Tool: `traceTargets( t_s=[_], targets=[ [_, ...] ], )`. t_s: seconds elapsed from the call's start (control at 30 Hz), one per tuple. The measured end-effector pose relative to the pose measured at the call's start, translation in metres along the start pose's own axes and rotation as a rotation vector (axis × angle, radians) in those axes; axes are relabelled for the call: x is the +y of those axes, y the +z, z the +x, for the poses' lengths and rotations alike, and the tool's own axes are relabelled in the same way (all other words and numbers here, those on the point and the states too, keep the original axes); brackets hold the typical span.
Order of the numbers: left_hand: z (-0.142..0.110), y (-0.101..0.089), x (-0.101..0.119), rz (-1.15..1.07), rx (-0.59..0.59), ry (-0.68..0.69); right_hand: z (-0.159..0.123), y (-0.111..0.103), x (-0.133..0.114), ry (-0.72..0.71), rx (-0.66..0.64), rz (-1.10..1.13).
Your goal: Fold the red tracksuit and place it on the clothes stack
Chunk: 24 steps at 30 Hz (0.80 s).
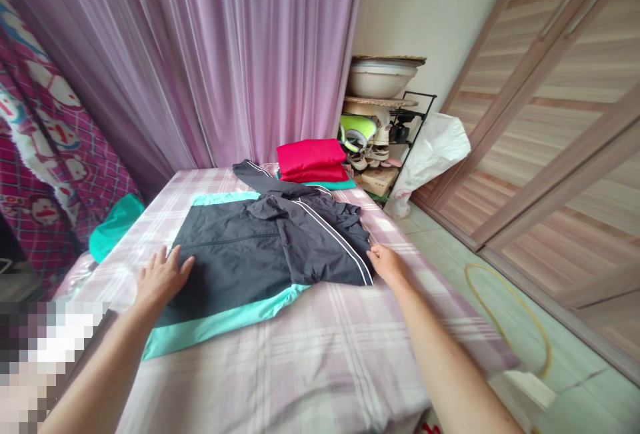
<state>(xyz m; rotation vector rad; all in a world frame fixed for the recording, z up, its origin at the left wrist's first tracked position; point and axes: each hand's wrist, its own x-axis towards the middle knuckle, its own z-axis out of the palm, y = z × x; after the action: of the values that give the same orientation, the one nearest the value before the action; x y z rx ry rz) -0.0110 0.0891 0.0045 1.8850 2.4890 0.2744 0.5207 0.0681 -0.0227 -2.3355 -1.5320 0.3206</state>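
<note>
A dark grey jacket (235, 237) with turquoise side panels and white stripes along its sleeves lies spread on a plaid bed sheet (320, 354). One sleeve is laid across the body, its striped end toward the right. My left hand (163, 274) rests with fingers spread at the jacket's left edge, touching the cloth. At the other end, my right hand (387, 262) has its fingers pinched on the jacket's right edge, beside the end of the striped sleeve. The fingertips are partly hidden there.
A folded red cloth (311, 159) sits on turquoise fabric (343, 183) at the bed's far end. Behind it stand a purple curtain (250, 54) and a rack (420, 117) with shoes and a basin (383, 79). A wooden wardrobe (540, 107) and a yellow hoop (500, 334) are to the right.
</note>
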Motion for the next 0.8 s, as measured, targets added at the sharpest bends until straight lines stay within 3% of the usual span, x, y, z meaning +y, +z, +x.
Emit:
traceTargets(
  t_s=[0.17, 0.3, 0.4, 0.73, 0.8],
  targets=[
    [-0.063, 0.01, 0.028, -0.022, -0.019, 0.297, -0.018, -0.006, -0.003, -0.059, 0.125, -0.027],
    [-0.093, 0.024, 0.047, -0.02, -0.056, 0.352, -0.034, -0.001, -0.001, -0.329, 0.271, 0.117],
    [-0.097, 0.027, 0.051, -0.006, -0.037, 0.344, -0.041, 0.006, 0.004, -0.441, 0.191, 0.217],
    [-0.102, 0.019, 0.056, -0.013, -0.025, 0.323, -0.039, 0.011, 0.014, -0.289, 0.152, 0.28],
    [-0.103, 0.019, 0.057, -0.011, -0.022, 0.324, -0.038, 0.013, 0.014, -0.322, 0.154, 0.302]
  ],
)
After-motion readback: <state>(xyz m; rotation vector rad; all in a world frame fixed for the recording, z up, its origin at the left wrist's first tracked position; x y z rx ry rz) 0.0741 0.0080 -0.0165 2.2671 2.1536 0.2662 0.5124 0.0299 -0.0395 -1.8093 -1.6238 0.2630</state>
